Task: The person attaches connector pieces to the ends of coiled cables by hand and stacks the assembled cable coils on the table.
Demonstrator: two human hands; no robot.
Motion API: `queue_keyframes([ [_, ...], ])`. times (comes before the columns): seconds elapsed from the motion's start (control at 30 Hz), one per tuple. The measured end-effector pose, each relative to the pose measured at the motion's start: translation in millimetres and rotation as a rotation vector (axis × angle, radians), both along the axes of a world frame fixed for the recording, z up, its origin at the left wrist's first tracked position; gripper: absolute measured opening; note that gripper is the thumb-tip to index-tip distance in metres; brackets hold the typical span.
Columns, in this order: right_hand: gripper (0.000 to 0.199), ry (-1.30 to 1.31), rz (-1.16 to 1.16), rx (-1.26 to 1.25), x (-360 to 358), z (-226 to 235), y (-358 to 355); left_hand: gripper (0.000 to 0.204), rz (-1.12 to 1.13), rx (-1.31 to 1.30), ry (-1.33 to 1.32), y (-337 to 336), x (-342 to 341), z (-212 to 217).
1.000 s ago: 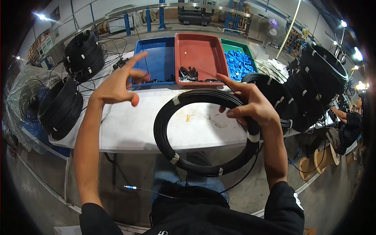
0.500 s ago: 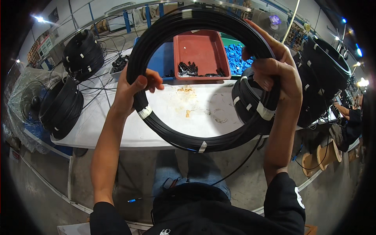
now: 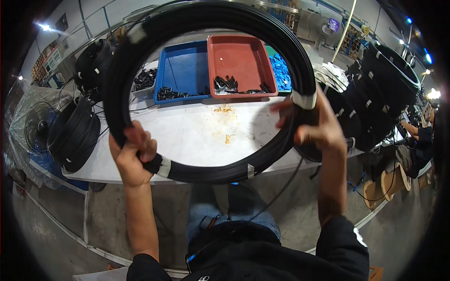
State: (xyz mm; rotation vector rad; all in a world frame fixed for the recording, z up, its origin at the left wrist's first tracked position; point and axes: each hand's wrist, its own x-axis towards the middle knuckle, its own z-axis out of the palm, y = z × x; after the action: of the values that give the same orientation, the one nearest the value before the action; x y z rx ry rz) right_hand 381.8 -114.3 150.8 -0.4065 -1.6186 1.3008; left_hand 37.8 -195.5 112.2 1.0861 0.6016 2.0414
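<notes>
A large coil of black cable, bound with white tape bands, is held up in front of me above the table edge. My left hand is closed round its lower left side, next to a tape band. At the coil's right side, my right hand is somewhat blurred; its fingers reach through the ring behind the cable and its thumb lies in front, loosely round it. A loose cable tail hangs from the lower right toward my waist. A small blue tip shows against my shirt.
On the white table stand a blue tray and a red tray with small black parts, and a green bin with blue parts. Stacked cable coils rise at right, more coils at left. Wooden spools lie at lower right.
The coil has shifted left and turned, its right tape band moving up. My left hand has moved lower with it; my right hand has dropped along the ring and its grip has loosened.
</notes>
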Motion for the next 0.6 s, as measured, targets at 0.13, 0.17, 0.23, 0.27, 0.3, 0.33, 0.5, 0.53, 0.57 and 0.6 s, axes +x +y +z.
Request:
queue_keyframes([
  [0.13,0.126,0.105,-0.016,-0.087,5,-85,-40,0.064,-0.062,0.049,-0.151,-6,-12,1],
  [0.17,0.124,0.072,-0.035,-0.152,1,-97,-49,0.064,-0.057,0.04,-0.153,-5,-16,-1],
  [0.23,0.106,0.173,-0.092,-0.252,-6,-114,-65,0.058,-0.054,0.131,-0.245,-5,-18,1],
  [0.27,0.103,0.267,-0.146,-0.281,-13,-127,-71,0.053,-0.065,0.16,-0.227,-3,-20,-2],
  [0.3,0.101,0.362,-0.194,-0.309,-22,-137,-77,0.053,-0.067,0.166,-0.226,-4,-14,-4],
  [0.33,0.101,0.418,-0.175,-0.304,-34,-143,-83,0.047,-0.033,0.157,-0.275,-4,-5,-5],
  [0.5,0.104,0.764,-0.163,-0.442,-87,-137,-94,0.045,0.032,0.07,-0.476,-6,39,-30],
  [0.53,0.101,0.818,-0.165,-0.461,-95,-133,-95,0.048,0.03,0.026,-0.507,-5,49,-34],
  [0.57,0.097,0.874,-0.168,-0.479,-99,-130,-95,0.053,0.026,-0.02,-0.537,-5,57,-40],
  [0.6,0.096,0.831,-0.151,-0.507,-100,-128,-94,0.054,-0.032,-0.011,-0.555,-5,62,-48],
])
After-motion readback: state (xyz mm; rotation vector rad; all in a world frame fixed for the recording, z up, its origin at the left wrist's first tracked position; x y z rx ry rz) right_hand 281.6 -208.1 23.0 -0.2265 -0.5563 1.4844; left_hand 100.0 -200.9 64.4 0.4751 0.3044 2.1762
